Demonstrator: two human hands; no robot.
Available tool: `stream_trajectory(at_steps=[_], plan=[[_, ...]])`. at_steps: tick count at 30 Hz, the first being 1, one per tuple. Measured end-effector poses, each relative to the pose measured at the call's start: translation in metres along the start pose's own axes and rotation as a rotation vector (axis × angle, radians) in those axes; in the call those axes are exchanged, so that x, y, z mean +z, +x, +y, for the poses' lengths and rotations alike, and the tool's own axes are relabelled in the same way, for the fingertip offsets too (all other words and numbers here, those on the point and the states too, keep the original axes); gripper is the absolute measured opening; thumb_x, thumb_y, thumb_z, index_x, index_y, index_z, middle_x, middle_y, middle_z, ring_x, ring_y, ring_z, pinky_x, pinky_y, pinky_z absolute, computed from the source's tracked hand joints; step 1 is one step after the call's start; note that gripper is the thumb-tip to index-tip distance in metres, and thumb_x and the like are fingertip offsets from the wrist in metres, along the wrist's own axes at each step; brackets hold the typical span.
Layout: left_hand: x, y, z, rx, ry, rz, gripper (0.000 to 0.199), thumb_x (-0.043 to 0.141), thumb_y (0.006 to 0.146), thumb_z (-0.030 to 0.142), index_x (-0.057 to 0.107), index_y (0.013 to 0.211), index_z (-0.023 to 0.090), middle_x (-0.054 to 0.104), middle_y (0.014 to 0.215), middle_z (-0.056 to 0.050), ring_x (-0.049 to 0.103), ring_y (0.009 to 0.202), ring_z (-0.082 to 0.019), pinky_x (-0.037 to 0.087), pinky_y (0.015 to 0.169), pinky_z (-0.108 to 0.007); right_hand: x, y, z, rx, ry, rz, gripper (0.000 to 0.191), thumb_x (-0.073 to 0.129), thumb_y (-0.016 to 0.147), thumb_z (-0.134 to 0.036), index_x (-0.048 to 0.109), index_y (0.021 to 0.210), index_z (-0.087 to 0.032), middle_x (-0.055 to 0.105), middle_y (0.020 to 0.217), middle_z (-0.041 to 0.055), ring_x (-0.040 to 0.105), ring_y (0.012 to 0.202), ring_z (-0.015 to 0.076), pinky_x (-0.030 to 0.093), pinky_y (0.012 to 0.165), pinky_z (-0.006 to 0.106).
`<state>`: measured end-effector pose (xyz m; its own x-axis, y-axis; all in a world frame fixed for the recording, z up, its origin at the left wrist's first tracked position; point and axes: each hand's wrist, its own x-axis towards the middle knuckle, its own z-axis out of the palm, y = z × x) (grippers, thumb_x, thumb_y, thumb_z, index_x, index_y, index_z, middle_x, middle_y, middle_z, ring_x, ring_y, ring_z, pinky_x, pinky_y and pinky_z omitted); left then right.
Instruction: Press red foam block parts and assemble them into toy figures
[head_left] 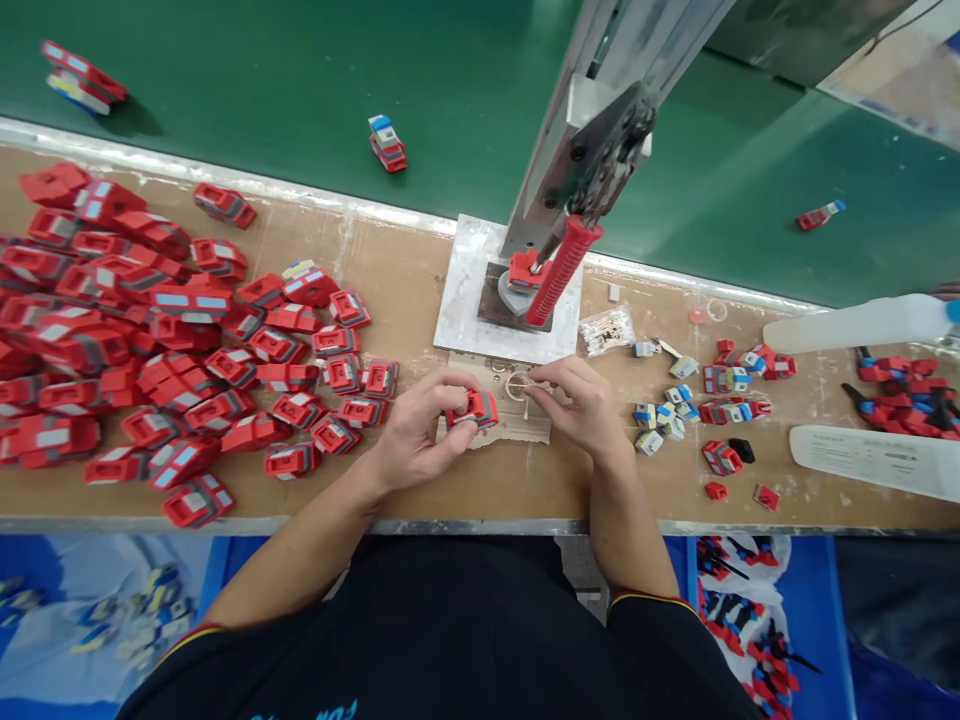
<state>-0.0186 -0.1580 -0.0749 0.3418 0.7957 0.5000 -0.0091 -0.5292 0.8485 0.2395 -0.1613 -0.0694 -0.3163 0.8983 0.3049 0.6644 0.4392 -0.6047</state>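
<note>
My left hand (424, 428) is closed around a red and grey toy part (477, 409), just left of a piece of cardboard (517, 426) on the bench. Over the right side of that cardboard, the fingertips of my right hand (577, 402) are pinched together on a thin white stick, next to a small round white ring-shaped thing (517, 386). Behind both hands stands a hand press with a red handle (565, 270) on a metal plate (459, 300). Another red part (527, 270) sits in the press.
A large heap of red toy parts (120, 320) covers the bench's left side. To the right lie a bag of cotton swabs (607, 330), small white and blue parts (665, 414) and plastic bottles (862, 325). Green surface (285, 90) beyond holds several assembled toys.
</note>
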Motion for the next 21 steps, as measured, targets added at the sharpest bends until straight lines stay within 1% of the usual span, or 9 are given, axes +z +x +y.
stream_trajectory(at_steps=[3, 5, 8, 10, 13, 17, 19, 21], plan=[[-0.0017, -0.0031, -0.0014, -0.028, -0.004, -0.006, 0.011, 0.063, 0.100, 0.025, 0.060, 0.089, 0.024, 0.073, 0.088, -0.006, 0.074, 0.093, -0.024, 0.064, 0.075, -0.037, -0.0026, -0.0005, 0.0013, -0.001, -0.003, 0.021, 0.012, 0.067, 0.104, -0.032, 0.076, 0.101, -0.025, 0.080, 0.091, 0.0067, 0.074, 0.085, 0.0212, 0.061, 0.078, 0.035], [-0.0025, -0.0037, -0.0024, -0.036, 0.007, -0.005, 0.013, 0.064, 0.098, 0.025, 0.060, 0.086, 0.024, 0.071, 0.085, -0.005, 0.074, 0.093, -0.024, 0.063, 0.071, -0.035, -0.0036, -0.0008, 0.0018, 0.005, 0.000, 0.010, 0.014, 0.066, 0.104, -0.033, 0.076, 0.101, -0.024, 0.079, 0.092, 0.0069, 0.074, 0.087, 0.0212, 0.062, 0.079, 0.035], [-0.0024, -0.0021, -0.0028, -0.042, 0.036, -0.019, 0.011, 0.066, 0.096, 0.025, 0.062, 0.086, 0.024, 0.073, 0.090, -0.007, 0.073, 0.090, -0.023, 0.063, 0.070, -0.035, -0.0045, -0.0020, 0.0022, 0.044, 0.002, -0.019, 0.016, 0.064, 0.105, -0.034, 0.077, 0.103, -0.025, 0.079, 0.094, 0.0071, 0.074, 0.089, 0.0217, 0.062, 0.082, 0.036], [-0.0019, -0.0004, -0.0026, -0.026, 0.044, -0.028, 0.009, 0.067, 0.095, 0.026, 0.063, 0.088, 0.024, 0.075, 0.090, -0.007, 0.074, 0.089, -0.023, 0.064, 0.071, -0.035, -0.0050, -0.0030, 0.0027, 0.060, 0.004, -0.020, 0.017, 0.063, 0.105, -0.033, 0.078, 0.103, -0.025, 0.078, 0.094, 0.0073, 0.073, 0.089, 0.0218, 0.062, 0.082, 0.037], [-0.0017, 0.0010, -0.0026, -0.002, 0.069, -0.033, 0.008, 0.067, 0.095, 0.025, 0.065, 0.087, 0.025, 0.075, 0.089, -0.007, 0.074, 0.087, -0.023, 0.064, 0.071, -0.035, -0.0054, -0.0044, 0.0042, 0.062, 0.007, -0.026, 0.017, 0.064, 0.105, -0.034, 0.077, 0.103, -0.025, 0.078, 0.094, 0.0072, 0.073, 0.089, 0.0215, 0.062, 0.083, 0.036], [-0.0017, -0.0005, -0.0035, -0.024, 0.106, -0.025, 0.010, 0.064, 0.096, 0.025, 0.064, 0.086, 0.024, 0.073, 0.091, -0.007, 0.073, 0.085, -0.022, 0.062, 0.071, -0.035, -0.0057, -0.0061, 0.0069, 0.047, 0.004, -0.058, 0.018, 0.067, 0.103, -0.041, 0.076, 0.106, -0.025, 0.079, 0.100, 0.0081, 0.075, 0.094, 0.0223, 0.062, 0.084, 0.036], [0.0005, -0.0021, -0.0039, -0.034, 0.085, -0.015, 0.010, 0.064, 0.096, 0.025, 0.062, 0.086, 0.023, 0.073, 0.090, -0.007, 0.073, 0.088, -0.022, 0.062, 0.072, -0.035, -0.0058, -0.0063, 0.0074, 0.030, 0.014, -0.058, 0.016, 0.069, 0.102, -0.039, 0.076, 0.106, -0.025, 0.080, 0.101, 0.0082, 0.075, 0.094, 0.0225, 0.062, 0.084, 0.036], [0.0048, -0.0038, -0.0043, -0.047, 0.027, 0.020, 0.009, 0.068, 0.096, 0.023, 0.060, 0.092, 0.023, 0.073, 0.095, -0.006, 0.074, 0.090, -0.021, 0.062, 0.074, -0.033, -0.0053, -0.0053, 0.0066, 0.015, 0.030, -0.057, 0.011, 0.069, 0.102, -0.033, 0.076, 0.104, -0.025, 0.080, 0.098, 0.0072, 0.075, 0.092, 0.0221, 0.062, 0.082, 0.036]])
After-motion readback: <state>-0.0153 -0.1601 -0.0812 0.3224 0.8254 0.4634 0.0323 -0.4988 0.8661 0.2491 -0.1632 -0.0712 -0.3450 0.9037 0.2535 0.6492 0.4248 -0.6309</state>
